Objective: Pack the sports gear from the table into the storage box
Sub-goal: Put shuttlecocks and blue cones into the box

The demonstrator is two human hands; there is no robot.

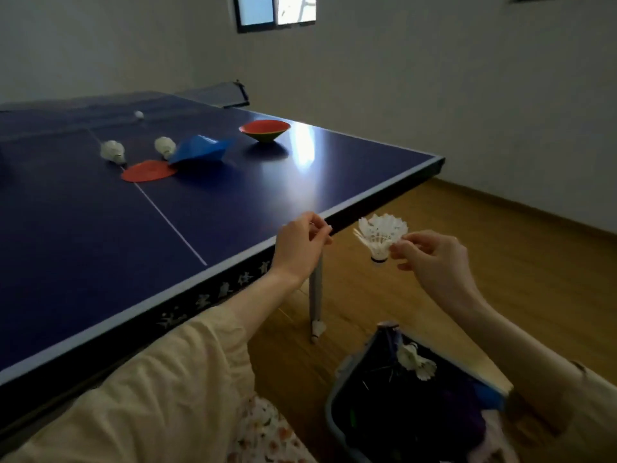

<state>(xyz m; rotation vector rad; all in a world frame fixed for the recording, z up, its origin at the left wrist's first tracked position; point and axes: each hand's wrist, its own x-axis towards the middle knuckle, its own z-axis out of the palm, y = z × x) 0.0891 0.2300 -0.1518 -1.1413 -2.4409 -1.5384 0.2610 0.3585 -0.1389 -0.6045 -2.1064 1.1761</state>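
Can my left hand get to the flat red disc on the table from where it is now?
Probably yes. The left hand holds nothing, and the tabletop between it and the red disc is bare. The blue cone only overlaps the disc's far edge.

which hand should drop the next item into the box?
Right. The right hand already pinches the white feathered shuttlecock above the dark storage box on the floor; the left hand holds nothing, by the table edge.
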